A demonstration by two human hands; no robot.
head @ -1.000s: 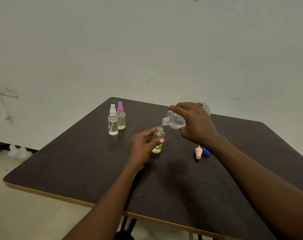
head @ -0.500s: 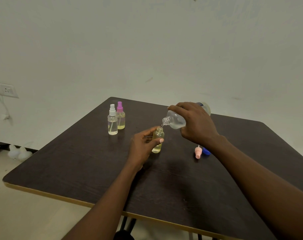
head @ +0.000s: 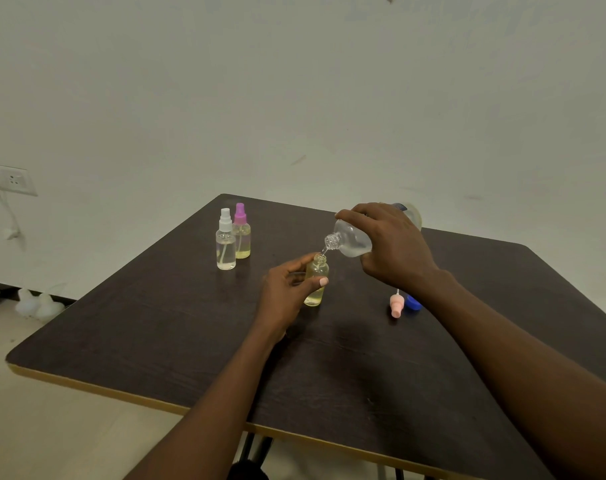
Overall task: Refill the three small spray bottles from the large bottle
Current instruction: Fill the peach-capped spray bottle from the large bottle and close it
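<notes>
My right hand [head: 393, 244] grips the large clear bottle [head: 350, 240], tipped with its open neck pointing down-left. A thin stream falls from it into the uncapped small bottle [head: 316, 277] of yellowish liquid, which stands on the dark table [head: 156, 323]. My left hand [head: 287, 289] holds that small bottle by thumb and fingers. Two capped spray bottles stand at the far left: one with a white cap [head: 225, 240], one with a pink cap [head: 241, 232]. A peach spray top [head: 396, 305] and a blue cap [head: 413, 302] lie beside my right wrist.
A pale wall rises behind the table, with a socket plate [head: 12, 180] and a hanging cable at the left. White objects [head: 38, 304] sit on the floor by the wall. The table's light front edge [head: 128, 398] runs across below my forearms.
Both hands keep their hold and the pour goes on; the view has barely shifted.
</notes>
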